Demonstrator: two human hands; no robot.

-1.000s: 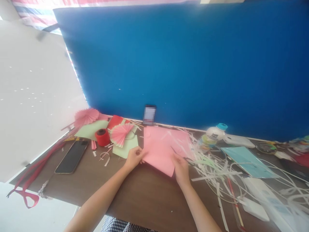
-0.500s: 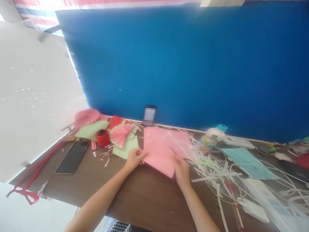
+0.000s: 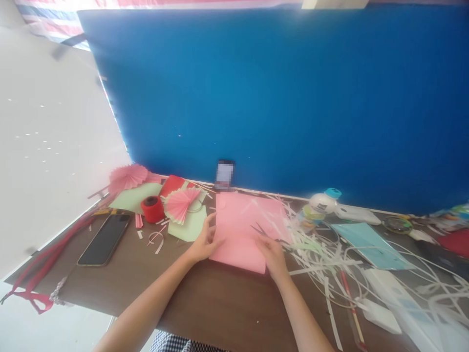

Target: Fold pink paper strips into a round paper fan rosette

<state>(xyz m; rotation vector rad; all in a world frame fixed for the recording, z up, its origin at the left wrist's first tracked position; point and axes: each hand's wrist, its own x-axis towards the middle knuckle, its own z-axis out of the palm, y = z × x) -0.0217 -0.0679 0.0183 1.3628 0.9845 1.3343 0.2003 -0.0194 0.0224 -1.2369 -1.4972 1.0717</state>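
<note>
A sheet of pink paper (image 3: 238, 225) lies in front of me, its near edge between my hands. My left hand (image 3: 205, 242) is at its left edge, fingers apart, thumb over the paper. At the right edge, my right hand (image 3: 271, 254) is closed around a pair of scissors (image 3: 259, 229). The blades stand slightly apart over the paper and point up and left. Part of the handles is hidden by the hand.
Left are a black phone (image 3: 104, 239), a red roll (image 3: 152, 209) and pink paper fans (image 3: 183, 203). A second phone (image 3: 224, 175) leans on the blue panel (image 3: 256, 98). Right are paper strips (image 3: 318, 254), a bottle (image 3: 324, 201) and a light-blue sheet (image 3: 370, 244).
My left fingers have loosened from the paper's edge and spread. The paper's near edge has come down flatter. The scissors' blades, nearly together before, now show a gap.
</note>
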